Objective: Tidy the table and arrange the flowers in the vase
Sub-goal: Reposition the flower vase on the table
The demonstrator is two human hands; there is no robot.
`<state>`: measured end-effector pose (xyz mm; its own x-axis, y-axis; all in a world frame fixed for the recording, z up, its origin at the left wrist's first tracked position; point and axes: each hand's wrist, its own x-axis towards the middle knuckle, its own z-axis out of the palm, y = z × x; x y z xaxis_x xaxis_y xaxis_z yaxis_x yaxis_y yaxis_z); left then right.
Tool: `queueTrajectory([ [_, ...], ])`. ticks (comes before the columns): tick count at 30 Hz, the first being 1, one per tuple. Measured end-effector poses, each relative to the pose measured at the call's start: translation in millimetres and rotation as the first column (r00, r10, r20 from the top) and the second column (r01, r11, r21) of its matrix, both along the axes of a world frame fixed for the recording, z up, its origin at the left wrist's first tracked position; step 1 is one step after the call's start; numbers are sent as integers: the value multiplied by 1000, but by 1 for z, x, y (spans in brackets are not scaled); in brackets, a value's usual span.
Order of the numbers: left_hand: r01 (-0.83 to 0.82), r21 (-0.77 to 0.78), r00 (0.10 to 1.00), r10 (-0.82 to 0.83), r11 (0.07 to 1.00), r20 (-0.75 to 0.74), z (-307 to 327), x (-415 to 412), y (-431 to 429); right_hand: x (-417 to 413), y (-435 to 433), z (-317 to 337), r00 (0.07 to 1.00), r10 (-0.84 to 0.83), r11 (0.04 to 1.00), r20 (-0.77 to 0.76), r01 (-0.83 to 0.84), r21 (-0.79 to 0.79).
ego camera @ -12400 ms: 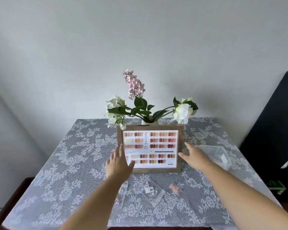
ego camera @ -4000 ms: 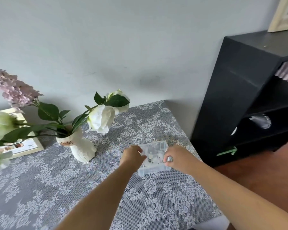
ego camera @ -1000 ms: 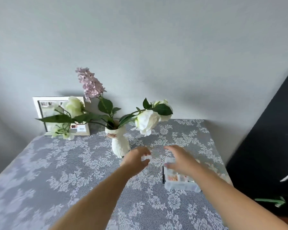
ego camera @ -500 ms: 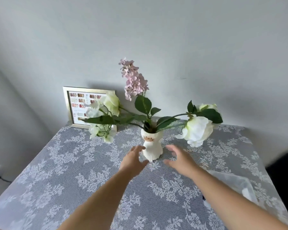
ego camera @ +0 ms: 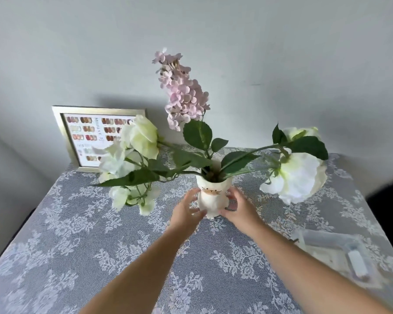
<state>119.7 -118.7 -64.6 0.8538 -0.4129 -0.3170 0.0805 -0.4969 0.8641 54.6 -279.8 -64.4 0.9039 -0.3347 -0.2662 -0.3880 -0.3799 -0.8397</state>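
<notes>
Half a second ago our 2 hands hovered short of the vase; now our left hand (ego camera: 186, 211) and right hand (ego camera: 238, 208) have closed in and cup the white vase (ego camera: 211, 196) from either side, fingers wrapped against its body. It stands upright mid-table on the lace tablecloth (ego camera: 77, 245), a whiskered cat face painted on it. White roses (ego camera: 297, 175) splay sideways, a pink lilac spray (ego camera: 182, 91) rises tall, and the framed chart (ego camera: 86, 134) leans at the wall.
</notes>
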Motion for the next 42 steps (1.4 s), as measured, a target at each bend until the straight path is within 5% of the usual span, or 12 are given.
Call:
queueTrajectory([
  [6,-11,-57,998,7,998,-59,-3,5,-1,3,-1,-7,999,-44,986,-20,47,159],
  [42,1,-115,1000,1,993,20,-7,162,-76,161,-76,4,998,-54,998,-18,54,12],
])
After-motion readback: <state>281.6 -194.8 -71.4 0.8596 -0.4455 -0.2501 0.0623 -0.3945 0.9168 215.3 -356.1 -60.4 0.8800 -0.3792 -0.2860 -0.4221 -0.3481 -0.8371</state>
